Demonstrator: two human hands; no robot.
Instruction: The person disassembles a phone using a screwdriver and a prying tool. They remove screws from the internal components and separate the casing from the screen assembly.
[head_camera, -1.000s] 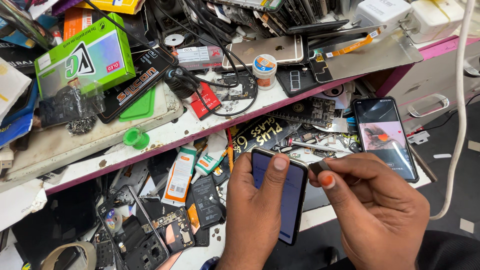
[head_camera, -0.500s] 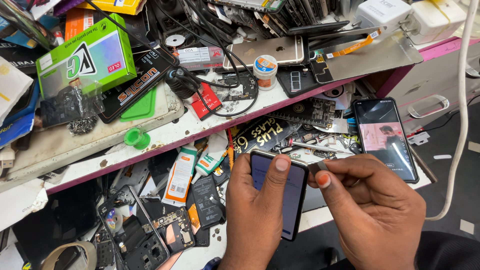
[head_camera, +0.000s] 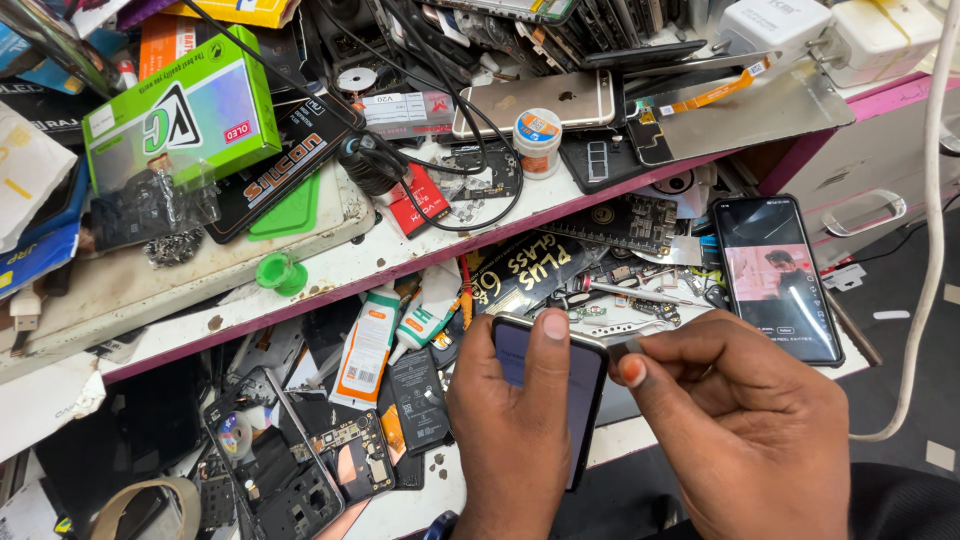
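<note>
Dark glass fills the face of the smartphone (head_camera: 580, 400) held in the lower middle of the frame. The left hand (head_camera: 520, 440) wraps it from the left, thumb pressed flat on the top edge and fingers curled behind the body, so the grip is closed firmly around it. The phone's long axis runs nearly up and down the frame, leaning slightly, with its top end toward the shelf and its lower end hidden between the two hands.

Just right of the phone, the right hand (head_camera: 740, 430) is closed in a pinch — thumb and forefinger nipped on a small thin metal tool (head_camera: 625, 347) whose tip sits at the phone's upper right corner. How much of the tool lies inside the fingers cannot be told.

Clutter crowds all around. A second phone with a lit screen (head_camera: 775, 275) lies to the upper right, near the right hand's knuckles. Left of the held phone lie a black battery (head_camera: 415, 400), a white and orange tube (head_camera: 365, 345) and stripped phone frames (head_camera: 290, 450). Above runs a white shelf with a pink edge (head_camera: 330, 270) — on it a green box (head_camera: 185, 115), a gold phone lying face down (head_camera: 535, 100), a small round tin (head_camera: 537, 135) and tangled black cables (head_camera: 420, 150). A white cord (head_camera: 930, 250) hangs down the right edge.
</note>
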